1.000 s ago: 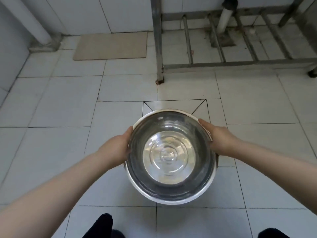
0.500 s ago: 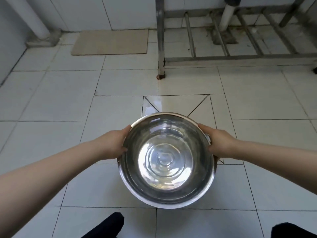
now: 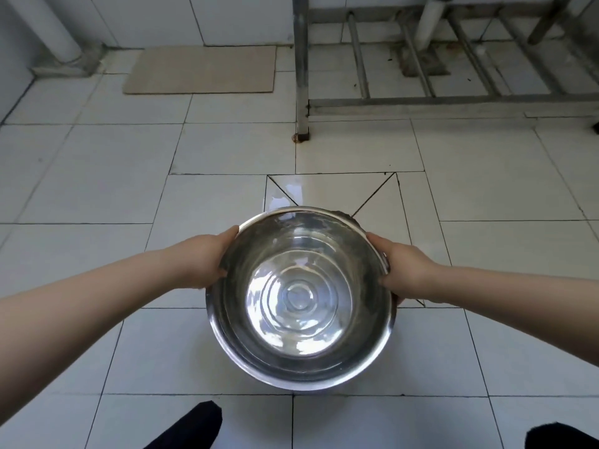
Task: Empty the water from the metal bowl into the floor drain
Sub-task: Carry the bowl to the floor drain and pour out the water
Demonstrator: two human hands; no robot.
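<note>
While gripped (opposite rims), metal bowl (image 3: 299, 299) fills each hand.

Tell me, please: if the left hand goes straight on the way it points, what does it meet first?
The left hand points rightward, so it meets the metal bowl wall, which it already holds.

A tiled utility washroom: white square floor tiles (image 3: 97, 176), a steel rack frame (image 3: 421, 102) far right, a white drainpipe (image 3: 48, 24) far left.

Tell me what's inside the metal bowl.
Clear rippling water lies in the metal bowl, its ringed bottom showing through. The left hand and right hand hide parts of the rim.
</note>
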